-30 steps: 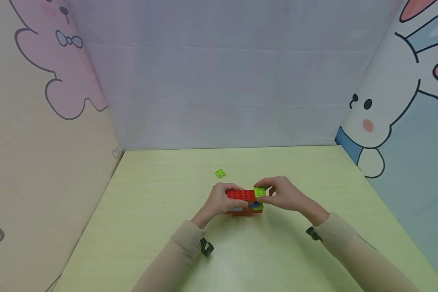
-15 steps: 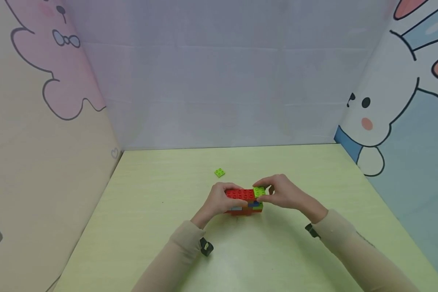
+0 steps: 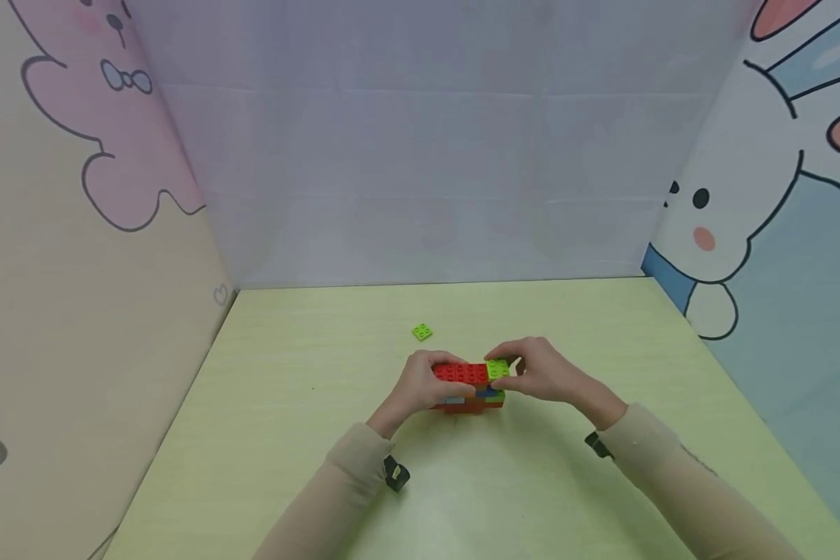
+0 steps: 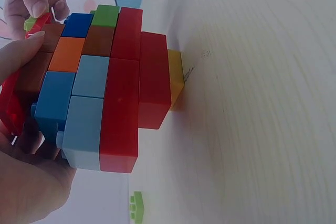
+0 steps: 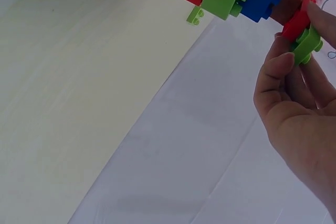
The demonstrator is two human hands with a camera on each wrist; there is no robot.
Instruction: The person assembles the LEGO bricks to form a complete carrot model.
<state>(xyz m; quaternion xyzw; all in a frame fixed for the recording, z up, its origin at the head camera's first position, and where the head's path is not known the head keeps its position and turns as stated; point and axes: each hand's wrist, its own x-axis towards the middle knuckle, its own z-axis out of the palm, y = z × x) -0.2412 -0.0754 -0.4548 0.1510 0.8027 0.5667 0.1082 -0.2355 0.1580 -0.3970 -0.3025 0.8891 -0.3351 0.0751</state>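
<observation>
A stepped stack of toy building blocks [image 4: 121, 93] stands upright on its narrow base, a yellow block [image 4: 176, 80] touching the table. Above that come red, light blue, brown, green, blue and orange blocks, topped by a thin red layer [image 3: 460, 373] with studs. My left hand [image 3: 415, 385] grips the stack's upper left part, thumb across the near side, fingers behind. At the right end of the top, my right hand [image 3: 549, 372] pinches a thin lime-green block [image 3: 497, 369] between thumb and fingers. This block meets the red layer's end; whether they are joined I cannot tell.
A loose lime-green block [image 3: 422, 332] lies studs up behind the stack on the pale table [image 3: 287, 435]. A plain pale backdrop [image 3: 420, 179] rises at the table's far edge, with cartoon-printed panels on both sides.
Both hands keep their hold on the stack and the lime-green block, almost still. Only a slight shift of the whole head view shows.
</observation>
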